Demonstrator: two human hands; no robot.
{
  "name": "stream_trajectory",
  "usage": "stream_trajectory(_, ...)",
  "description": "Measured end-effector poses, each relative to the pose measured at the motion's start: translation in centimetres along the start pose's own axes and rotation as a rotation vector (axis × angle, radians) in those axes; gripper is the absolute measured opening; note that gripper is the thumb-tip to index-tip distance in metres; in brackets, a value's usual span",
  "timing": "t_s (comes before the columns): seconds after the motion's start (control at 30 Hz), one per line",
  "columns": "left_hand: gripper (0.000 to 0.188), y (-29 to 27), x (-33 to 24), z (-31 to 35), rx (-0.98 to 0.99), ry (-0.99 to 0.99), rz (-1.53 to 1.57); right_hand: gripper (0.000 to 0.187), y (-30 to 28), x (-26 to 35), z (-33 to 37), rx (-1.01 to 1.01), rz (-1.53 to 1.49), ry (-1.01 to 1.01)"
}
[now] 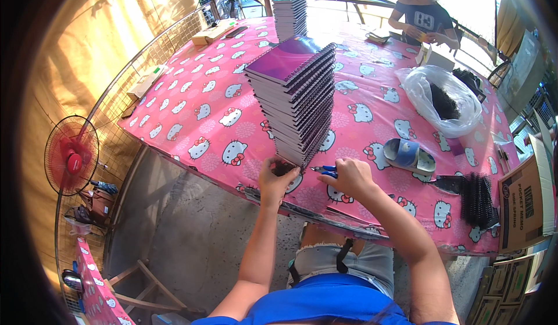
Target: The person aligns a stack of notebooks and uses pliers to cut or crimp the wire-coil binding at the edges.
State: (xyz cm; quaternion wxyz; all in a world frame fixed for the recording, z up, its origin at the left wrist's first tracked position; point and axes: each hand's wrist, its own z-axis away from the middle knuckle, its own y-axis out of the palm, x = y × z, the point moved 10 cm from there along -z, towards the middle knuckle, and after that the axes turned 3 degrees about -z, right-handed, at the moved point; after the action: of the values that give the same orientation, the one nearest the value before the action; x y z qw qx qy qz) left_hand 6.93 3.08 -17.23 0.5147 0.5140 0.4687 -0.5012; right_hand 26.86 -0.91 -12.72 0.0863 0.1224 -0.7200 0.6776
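Observation:
A tall stack of spiral-bound notebooks [293,101] with a purple top cover stands near the table's front edge, black coils facing right. My left hand [276,181] is at the foot of the stack by its near corner. Its fingers curl around something dark and small that I cannot make out. Just to the right, my right hand [352,177] is closed round blue-handled pliers [329,171]. The pliers' metal jaws point left toward the lowest notebooks' coil end, close to my left fingertips.
Right of my hands lie a blue slipper [410,156] and a bundle of black coils [478,200]. Beyond are a plastic bag [447,101] with black contents and a second notebook stack [290,18]. A cardboard box [526,197] stands right; a red fan [72,156] left. Another person [427,20] sits across the table.

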Motion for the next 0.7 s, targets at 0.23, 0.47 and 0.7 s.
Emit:
stream_trajectory(0.23, 0.044, -0.2, -1.0, 0.0, -0.128, 0.207, -0.321, 0.063, -0.5, 2.2, -0.9, -0.091, 0.077, -0.135)
stream_trajectory(0.47, 0.043, -0.4, 0.5, -0.5, -0.042, 0.189, -0.212, 0.062, -0.3, 1.5, -0.4, 0.067, 0.132, -0.08)
stream_trajectory(0.7, 0.044, 1.4, -3.2, 1.3, -0.095, 0.443, -0.57, 0.059, 0.5, 2.2, -1.2, -0.069, 0.147, -0.172)
